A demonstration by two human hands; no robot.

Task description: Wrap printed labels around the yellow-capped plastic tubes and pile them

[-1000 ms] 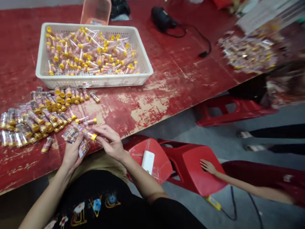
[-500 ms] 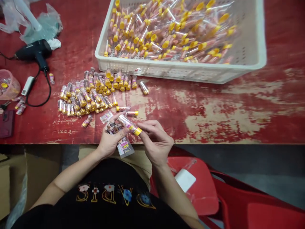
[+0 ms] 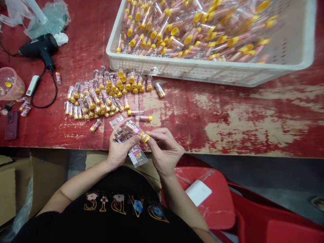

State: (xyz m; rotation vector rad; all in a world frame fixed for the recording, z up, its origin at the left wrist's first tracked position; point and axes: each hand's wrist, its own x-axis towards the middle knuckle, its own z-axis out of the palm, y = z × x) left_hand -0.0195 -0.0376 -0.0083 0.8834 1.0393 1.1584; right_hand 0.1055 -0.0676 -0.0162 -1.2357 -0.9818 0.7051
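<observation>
My left hand (image 3: 120, 146) holds several printed plastic sleeves (image 3: 138, 156), with its thumb against a clear tube (image 3: 136, 131) that has a printed wrap round it and a yellow cap end. My right hand (image 3: 165, 148) pinches the capped end of that same tube. Just beyond my hands, two tubes with yellow caps (image 3: 143, 117) lie on the table, and a loose flat sleeve (image 3: 116, 121) is beside my left fingers. A pile of wrapped tubes (image 3: 97, 98) spreads to the left.
A white crate (image 3: 177, 67) full of yellow-capped tubes stands at the back. On the left are a black heat gun (image 3: 39, 47) with its cord, a pink basket (image 3: 19, 84) and a phone (image 3: 11, 125). A red chair (image 3: 217, 202) is below the table edge.
The whole view has shifted a little, so the crate and table things appear moved. The wrap now reaches over the tube's yellow cap more than before. Both hands keep their hold.
</observation>
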